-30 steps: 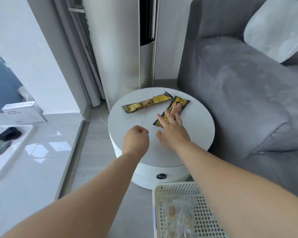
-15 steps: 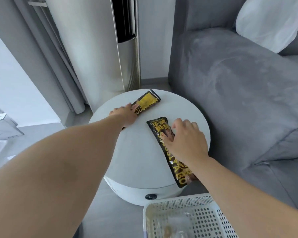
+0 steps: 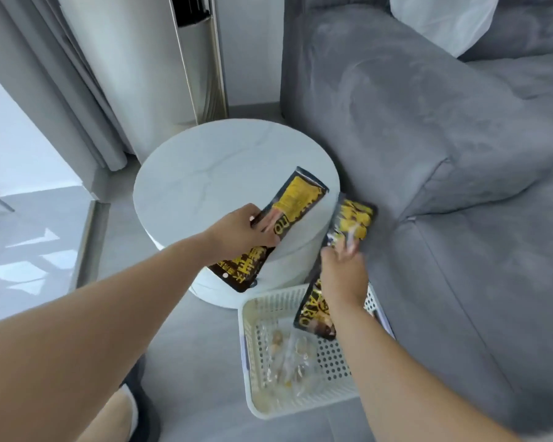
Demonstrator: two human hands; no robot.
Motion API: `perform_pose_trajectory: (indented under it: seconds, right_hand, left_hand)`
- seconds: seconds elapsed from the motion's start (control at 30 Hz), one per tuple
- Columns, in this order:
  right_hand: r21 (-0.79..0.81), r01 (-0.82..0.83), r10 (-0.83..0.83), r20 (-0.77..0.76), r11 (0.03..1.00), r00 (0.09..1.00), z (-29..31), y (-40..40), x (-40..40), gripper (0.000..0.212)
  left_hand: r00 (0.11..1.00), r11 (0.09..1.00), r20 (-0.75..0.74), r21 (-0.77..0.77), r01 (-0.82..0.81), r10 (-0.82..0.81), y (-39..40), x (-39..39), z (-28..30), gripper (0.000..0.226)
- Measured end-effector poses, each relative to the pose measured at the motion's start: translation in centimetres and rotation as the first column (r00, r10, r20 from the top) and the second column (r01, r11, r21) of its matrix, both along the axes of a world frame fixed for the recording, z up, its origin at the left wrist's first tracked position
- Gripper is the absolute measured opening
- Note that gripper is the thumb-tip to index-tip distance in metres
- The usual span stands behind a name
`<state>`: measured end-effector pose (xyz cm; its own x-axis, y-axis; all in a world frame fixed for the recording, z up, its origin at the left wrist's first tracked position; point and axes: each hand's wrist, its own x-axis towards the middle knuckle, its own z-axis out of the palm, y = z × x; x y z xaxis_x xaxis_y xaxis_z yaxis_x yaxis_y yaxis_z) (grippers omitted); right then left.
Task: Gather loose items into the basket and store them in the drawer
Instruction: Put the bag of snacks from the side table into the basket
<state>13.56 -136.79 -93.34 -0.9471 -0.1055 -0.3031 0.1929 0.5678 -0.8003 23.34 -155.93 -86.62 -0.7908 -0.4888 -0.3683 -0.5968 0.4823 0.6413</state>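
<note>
The left hand held one snack packet at the worktop edge while the right hand held another packet above the basket.

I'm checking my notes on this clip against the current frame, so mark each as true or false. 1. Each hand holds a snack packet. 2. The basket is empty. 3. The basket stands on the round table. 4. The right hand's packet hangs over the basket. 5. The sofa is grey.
1. True: the left hand grips one black and yellow packet, and the right hand grips another packet.
2. False: the white basket already holds clear-wrapped items.
3. False: the basket stands on the floor beside the round table.
4. True: its lower end hangs over the basket.
5. True: the sofa is grey.
</note>
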Motion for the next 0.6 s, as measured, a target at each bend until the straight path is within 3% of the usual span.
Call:
perform_pose_trajectory:
  seconds: [0.03, 0.1, 0.17, 0.23, 0.33, 0.43, 0.6]
  right_hand:
    - [-0.057, 0.103, -0.096, 0.108, 0.993, 0.989, -1.3, 1.5, 0.5, 0.038]
    - [-0.025, 0.171, -0.153, 0.328, 0.985, 0.932, -3.4, 5.3, 1.9, 0.044]
    - [-0.005, 0.185, -0.148, 0.582, 0.983, 0.799, -6.3, 8.0, 2.7, 0.047]
    - [-0.013, 0.169, -0.104, 0.739, 0.986, 0.666, -8.0, 10.0, 3.3, 0.041]
    - [0.016, -0.013, -0.004, 0.765, 1.0, 0.643, -9.0, 11.7, 3.2, 0.034]
    - [0.052, -0.061, 0.003, 0.737, 0.997, 0.676, -10.8, 11.9, 1.8, 0.036]
    - [0.124, -0.07, -0.023, 0.622, 0.99, 0.783, -16.8, 11.2, -0.8, 0.074]
  left_hand:
    - [0.999, 1.0, -0.027, -0.003, 0.031, -0.031, 1.5, 0.5, -0.1, 0.053]
    - [0.995, 0.996, -0.028, 0.014, 0.091, -0.091, 5.2, 1.3, -0.8, 0.055]
    - [0.987, 0.986, 0.03, 0.066, 0.156, -0.158, 8.1, 2.1, -2.0, 0.055]
    - [0.963, 0.972, 0.139, 0.086, 0.219, -0.229, 10.7, 2.8, -4.0, 0.058]
    - [0.903, 0.959, 0.323, 0.117, 0.259, -0.283, 14.0, 3.6, -8.5, 0.064]
    - [0.882, 0.963, 0.418, 0.237, 0.127, -0.219, 15.5, 3.2, -12.7, 0.062]
    - [0.943, 0.976, 0.314, 0.213, 0.045, -0.112, 15.3, 0.8, -18.4, 0.072]
